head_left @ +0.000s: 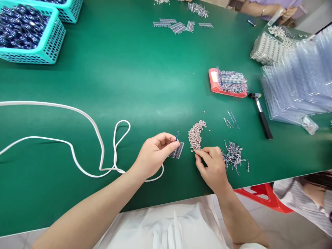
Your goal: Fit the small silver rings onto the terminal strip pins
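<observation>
My left hand (153,154) is closed, pinching a small ribbed strip of metal pins (177,151) between thumb and fingers. A thin blue piece (177,135) sticks up from the same grip. At the lower end of a pile of small silvery discs (195,134), my right hand (213,167) touches the discs with its index fingertip. Its thumb is a little apart from that finger, and I see nothing between them. Just right of this hand lies a heap of small blue-and-silver wired parts (234,155), partly hidden by it.
A white cable (90,121) loops left of my hands. On the right lie a hammer (262,116), a red bundle (214,81) carrying pin strips, and stacked clear plastic trays (293,79). Turquoise baskets (53,41) stand far left. Another person's hand (275,12) is at the far right.
</observation>
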`<action>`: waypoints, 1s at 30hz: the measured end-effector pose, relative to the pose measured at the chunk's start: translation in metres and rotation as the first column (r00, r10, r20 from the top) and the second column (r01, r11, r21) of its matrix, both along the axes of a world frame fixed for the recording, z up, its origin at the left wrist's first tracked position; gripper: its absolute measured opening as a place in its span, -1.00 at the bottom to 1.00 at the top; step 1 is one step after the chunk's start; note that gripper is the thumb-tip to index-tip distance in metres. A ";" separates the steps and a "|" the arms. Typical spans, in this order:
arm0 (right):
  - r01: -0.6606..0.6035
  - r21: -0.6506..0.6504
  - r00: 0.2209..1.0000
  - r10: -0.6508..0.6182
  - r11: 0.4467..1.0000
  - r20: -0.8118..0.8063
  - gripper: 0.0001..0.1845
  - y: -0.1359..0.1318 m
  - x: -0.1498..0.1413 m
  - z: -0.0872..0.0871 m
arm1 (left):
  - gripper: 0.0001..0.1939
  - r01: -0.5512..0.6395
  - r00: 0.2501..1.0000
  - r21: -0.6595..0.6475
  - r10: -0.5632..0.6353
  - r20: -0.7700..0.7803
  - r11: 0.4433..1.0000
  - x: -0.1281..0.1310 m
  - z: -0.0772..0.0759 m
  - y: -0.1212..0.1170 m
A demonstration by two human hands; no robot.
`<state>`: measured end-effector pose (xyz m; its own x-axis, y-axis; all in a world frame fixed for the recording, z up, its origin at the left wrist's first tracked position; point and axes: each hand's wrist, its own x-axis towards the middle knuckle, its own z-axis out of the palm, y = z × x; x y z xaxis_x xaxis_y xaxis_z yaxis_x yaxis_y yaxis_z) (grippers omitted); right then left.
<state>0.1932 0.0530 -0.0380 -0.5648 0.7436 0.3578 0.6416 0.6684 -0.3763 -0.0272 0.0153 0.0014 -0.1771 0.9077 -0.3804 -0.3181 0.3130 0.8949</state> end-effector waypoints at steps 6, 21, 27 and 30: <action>-0.028 0.006 0.999 0.028 1.000 0.039 -0.77 0.003 0.001 0.000 | -0.84 -0.001 1.000 0.003 0.001 -0.001 1.000 0.001 -0.001 0.001; -0.117 0.040 0.977 0.108 0.992 0.184 -0.77 0.009 0.003 0.005 | -0.77 0.009 0.999 -0.004 -0.009 -0.041 1.000 0.001 0.003 0.000; -0.166 0.042 0.963 0.153 0.985 0.223 -0.85 0.012 -0.003 0.009 | -0.79 0.019 0.999 -0.007 -0.020 -0.045 1.000 0.002 0.004 0.000; -0.200 0.059 0.949 0.178 0.978 0.261 -0.89 0.016 -0.008 0.008 | -0.82 0.035 0.999 0.000 -0.035 -0.039 0.999 0.002 0.004 0.000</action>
<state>0.1855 0.0692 -0.0297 -0.7719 0.5882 0.2413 0.5675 0.8085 -0.1557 -0.0247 0.0152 0.0058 -0.1601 0.9140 -0.3729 -0.2722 0.3222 0.9067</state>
